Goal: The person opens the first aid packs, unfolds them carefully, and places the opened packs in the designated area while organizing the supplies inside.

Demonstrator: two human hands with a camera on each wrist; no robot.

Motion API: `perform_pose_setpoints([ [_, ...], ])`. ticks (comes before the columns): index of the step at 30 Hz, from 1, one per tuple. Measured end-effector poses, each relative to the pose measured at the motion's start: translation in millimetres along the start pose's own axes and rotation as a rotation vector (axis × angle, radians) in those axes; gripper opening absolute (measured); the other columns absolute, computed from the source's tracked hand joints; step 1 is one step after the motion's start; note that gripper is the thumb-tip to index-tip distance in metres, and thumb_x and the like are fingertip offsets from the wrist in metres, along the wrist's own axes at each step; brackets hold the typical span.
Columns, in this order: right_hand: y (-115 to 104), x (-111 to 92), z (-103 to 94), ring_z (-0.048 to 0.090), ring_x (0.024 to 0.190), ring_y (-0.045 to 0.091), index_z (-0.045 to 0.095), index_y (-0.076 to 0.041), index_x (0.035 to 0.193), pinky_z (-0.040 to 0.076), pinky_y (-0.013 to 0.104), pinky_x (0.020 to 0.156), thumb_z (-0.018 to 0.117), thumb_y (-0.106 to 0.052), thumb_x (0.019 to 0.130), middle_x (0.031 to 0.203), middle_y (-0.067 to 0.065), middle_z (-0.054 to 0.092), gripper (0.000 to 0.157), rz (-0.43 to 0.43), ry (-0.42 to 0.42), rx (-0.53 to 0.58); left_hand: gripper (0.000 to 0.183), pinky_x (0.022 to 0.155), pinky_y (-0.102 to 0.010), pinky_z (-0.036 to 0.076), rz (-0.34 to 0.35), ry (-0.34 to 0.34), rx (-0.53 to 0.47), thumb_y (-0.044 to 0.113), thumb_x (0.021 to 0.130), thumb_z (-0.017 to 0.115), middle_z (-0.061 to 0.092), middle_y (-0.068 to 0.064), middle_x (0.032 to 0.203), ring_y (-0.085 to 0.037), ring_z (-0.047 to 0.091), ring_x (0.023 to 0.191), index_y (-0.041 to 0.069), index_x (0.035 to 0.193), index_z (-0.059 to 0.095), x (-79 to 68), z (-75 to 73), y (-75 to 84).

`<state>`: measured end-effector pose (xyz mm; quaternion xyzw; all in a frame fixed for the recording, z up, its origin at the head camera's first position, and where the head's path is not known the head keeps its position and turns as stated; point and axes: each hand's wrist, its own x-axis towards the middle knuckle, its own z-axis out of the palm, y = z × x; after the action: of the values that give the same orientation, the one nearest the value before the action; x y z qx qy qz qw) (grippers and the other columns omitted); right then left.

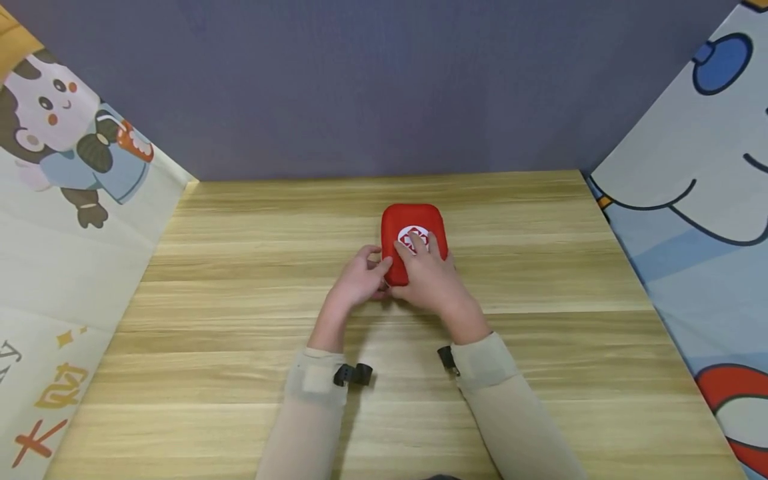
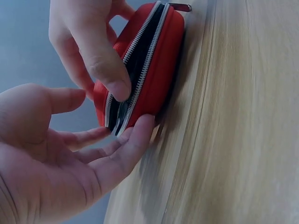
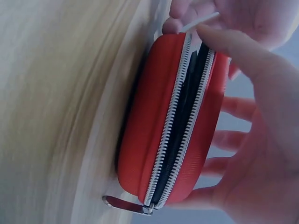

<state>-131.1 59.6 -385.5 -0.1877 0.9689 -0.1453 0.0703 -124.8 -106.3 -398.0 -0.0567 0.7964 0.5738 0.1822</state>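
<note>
A red hard-shell zip case (image 1: 414, 215) with a round white emblem on its lid lies on the table. Its zipper is undone along the side, leaving a narrow gap with dark lining (image 3: 180, 109). My right hand (image 1: 429, 280) grips the lid, fingers spread over the top and thumb at the gap near the front corner. With its fingertips my left hand (image 2: 70, 172) touches that same corner, its thumb apart from the case in the left wrist view. A thin white strip (image 3: 201, 21) shows between the hands. The metal zipper pull (image 3: 126, 205) hangs at the gap's other end.
The case rests on a wood-grain table (image 1: 240, 267). A dark blue-grey panel (image 1: 384, 87) stands along its back edge. Cartoon-printed sheets flank the left (image 1: 72, 267) and right (image 1: 678, 267) sides. Each wrist wears a small black camera mount (image 1: 353, 375).
</note>
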Motion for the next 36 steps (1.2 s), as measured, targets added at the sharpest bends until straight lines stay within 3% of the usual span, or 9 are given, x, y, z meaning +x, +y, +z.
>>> perform_pose_setpoints([
  [7,11,0,-10.8,0.026,0.16,0.048,0.043,-0.011,0.163,0.039,0.079,0.114,0.081,-0.04,0.086,0.169,0.019,0.035,0.091,-0.023,0.008,0.153,0.05,0.08,-0.046,0.067,0.019,0.007,-0.029,0.017,0.115,0.036,0.063,-0.032,0.138,-0.032,0.074,0.091,0.001,0.163,0.033,2.8,2.0,-4.2],
  [11,19,-2,-17.6,0.032,0.159,0.041,0.039,-0.011,0.165,0.045,0.065,0.118,0.081,-0.041,0.087,0.172,0.017,0.031,0.093,-0.027,0.041,0.311,0.054,0.081,-0.044,0.067,0.045,-0.013,0.004,0.005,0.11,0.04,0.058,-0.034,0.148,-0.041,0.076,0.099,0.0,0.163,0.032,5.4,0.7,-9.2],
  [14,23,-4,-22.8,0.04,0.153,0.038,0.035,-0.015,0.167,0.054,0.057,0.112,0.082,-0.041,0.087,0.173,0.013,0.03,0.096,-0.013,0.054,0.448,0.061,0.08,-0.039,0.067,0.059,-0.016,0.078,-0.001,0.105,0.049,0.058,-0.033,0.148,-0.038,0.076,0.102,0.0,0.163,0.032,7.0,-2.4,-12.6],
  [18,29,-7,-30.6,0.048,0.143,0.036,0.029,-0.021,0.169,0.06,0.056,0.102,0.083,-0.037,0.088,0.168,0.011,0.036,0.098,0.003,0.049,0.621,0.074,0.068,-0.033,0.063,0.042,0.023,0.193,-0.004,0.097,0.057,0.067,-0.029,0.135,-0.028,0.072,0.081,0.003,0.165,0.03,5.2,-9.5,-14.0],
  [21,36,-10,-37.6,0.051,0.146,0.04,0.027,-0.023,0.169,0.058,0.055,0.107,0.084,-0.033,0.089,0.168,0.011,0.038,0.099,0.011,0.047,0.743,0.079,0.06,-0.031,0.057,0.03,0.052,0.253,-0.005,0.094,0.059,0.069,-0.026,0.127,-0.024,0.066,0.067,0.005,0.166,0.028,2.6,-15.8,-14.9],
  [24,45,-16,-43.9,0.051,0.148,0.044,0.027,-0.026,0.169,0.053,0.053,0.113,0.084,-0.027,0.092,0.169,0.01,0.038,0.096,0.013,0.044,0.844,0.08,0.059,-0.029,0.055,0.031,0.064,0.285,-0.005,0.093,0.059,0.069,-0.026,0.125,-0.02,0.064,0.064,0.006,0.166,0.028,-0.2,-22.6,-16.8],
  [27,55,-22,-48.4,0.054,0.146,0.042,0.028,-0.031,0.169,0.054,0.05,0.112,0.08,-0.021,0.095,0.171,0.009,0.037,0.091,0.014,0.051,0.869,0.078,0.059,-0.029,0.055,0.037,0.053,0.279,-0.005,0.095,0.058,0.069,-0.027,0.126,-0.021,0.064,0.064,0.004,0.166,0.027,-2.6,-29.5,-19.5],
  [30,65,-29,-51.7,0.06,0.14,0.041,0.03,-0.032,0.169,0.058,0.049,0.106,0.075,-0.017,0.097,0.171,0.008,0.037,0.086,0.013,0.072,0.817,0.079,0.06,-0.029,0.055,0.038,0.043,0.263,-0.006,0.095,0.058,0.067,-0.03,0.128,-0.022,0.066,0.065,0.003,0.166,0.025,-4.6,-35.3,-21.6],
  [36,80,-37,-58.6,0.052,0.146,0.042,0.023,-0.018,0.171,0.049,0.057,0.117,0.068,-0.015,0.098,0.174,0.014,0.032,0.086,0.008,0.062,0.627,0.082,0.066,-0.032,0.06,0.018,0.044,0.274,-0.005,0.097,0.058,0.064,-0.031,0.133,-0.025,0.069,0.072,0.004,0.168,0.02,-9.5,-46.4,-26.2],
])
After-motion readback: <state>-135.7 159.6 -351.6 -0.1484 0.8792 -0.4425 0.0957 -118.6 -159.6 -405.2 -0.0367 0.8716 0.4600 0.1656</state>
